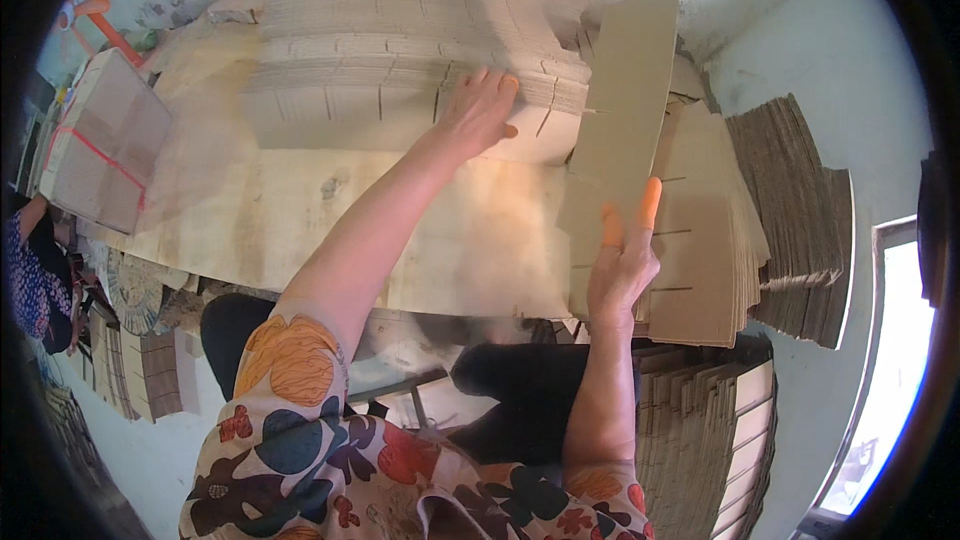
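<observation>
My left hand [478,115] reaches to the front of a long row of slotted cardboard strips [340,112]. Its fingers bend over the top edges, with the thumb against the front face of a strip. Orange finger covers show on this hand and on my right hand [622,265]. Between the right thumb and finger is the lower part of a tan cardboard strip [630,70], which rises tilted and has a slit at its left edge. Just beside that hand lies a fanned pile of slotted cardboard strips [705,240].
Below the rows runs a pale wooden tabletop [470,240]. A box with red string [110,140] sits at its left end, near an orange fan [95,10]. Darker cardboard stacks [790,200] lean by the right wall. More strips [700,430] stand below. Another person's sleeve [35,270] shows far left.
</observation>
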Tool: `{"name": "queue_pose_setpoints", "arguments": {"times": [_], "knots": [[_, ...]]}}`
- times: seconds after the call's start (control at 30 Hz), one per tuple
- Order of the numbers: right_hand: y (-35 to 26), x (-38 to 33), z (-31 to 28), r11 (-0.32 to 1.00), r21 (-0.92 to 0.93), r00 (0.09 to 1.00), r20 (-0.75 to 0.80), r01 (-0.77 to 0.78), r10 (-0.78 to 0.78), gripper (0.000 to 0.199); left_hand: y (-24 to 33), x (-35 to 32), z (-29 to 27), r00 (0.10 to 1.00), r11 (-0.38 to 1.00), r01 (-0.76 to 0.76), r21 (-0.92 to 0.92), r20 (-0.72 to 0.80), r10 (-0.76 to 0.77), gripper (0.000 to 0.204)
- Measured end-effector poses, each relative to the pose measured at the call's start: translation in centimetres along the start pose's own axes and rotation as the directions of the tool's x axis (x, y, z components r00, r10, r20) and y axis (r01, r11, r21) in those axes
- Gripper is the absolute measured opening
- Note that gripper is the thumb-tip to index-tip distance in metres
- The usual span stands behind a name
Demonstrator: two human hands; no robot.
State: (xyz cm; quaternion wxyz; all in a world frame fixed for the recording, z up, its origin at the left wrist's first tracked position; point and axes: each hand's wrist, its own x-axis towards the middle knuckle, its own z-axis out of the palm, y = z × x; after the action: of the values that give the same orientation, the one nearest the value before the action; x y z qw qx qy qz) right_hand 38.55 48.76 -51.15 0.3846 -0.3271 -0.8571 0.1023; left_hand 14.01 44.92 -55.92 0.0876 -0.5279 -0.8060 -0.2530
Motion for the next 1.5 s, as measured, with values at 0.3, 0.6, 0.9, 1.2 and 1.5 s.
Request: {"name": "queue_pose_setpoints", "arguments": {"times": [0.3,0.6,0.9,1.2,1.5], "knots": [[1.0,0.3,0.7,0.994,0.112,0.997,-0.074,-0.008,0.017,0.063,-2.3,1.8,3.4,0.960,0.960,-0.235,0.151,-0.119,0.254,0.013],[1.7,0.4,1.8,0.987,0.120,0.990,-0.102,0.105,-0.093,0.070,1.5,-1.1,0.2,0.956,0.964,-0.261,-0.051,0.123,0.266,0.002],[-0.5,-0.8,-0.2,0.990,0.098,0.978,0.191,-0.100,0.080,0.078,4.1,-3.4,-1.8,0.917,0.915,-0.393,-0.094,0.027,0.397,0.003],[1.5,-2.7,1.7,0.985,-0.171,0.926,0.375,0.019,0.047,0.055,7.5,-5.4,-5.2,0.900,0.879,-0.427,-0.210,-0.013,0.435,0.007],[-0.7,-2.1,0.3,0.975,-0.204,0.949,0.315,0.091,-0.022,0.067,8.6,-8.4,-5.4,0.881,0.862,-0.468,-0.195,-0.018,0.474,0.011]]}}
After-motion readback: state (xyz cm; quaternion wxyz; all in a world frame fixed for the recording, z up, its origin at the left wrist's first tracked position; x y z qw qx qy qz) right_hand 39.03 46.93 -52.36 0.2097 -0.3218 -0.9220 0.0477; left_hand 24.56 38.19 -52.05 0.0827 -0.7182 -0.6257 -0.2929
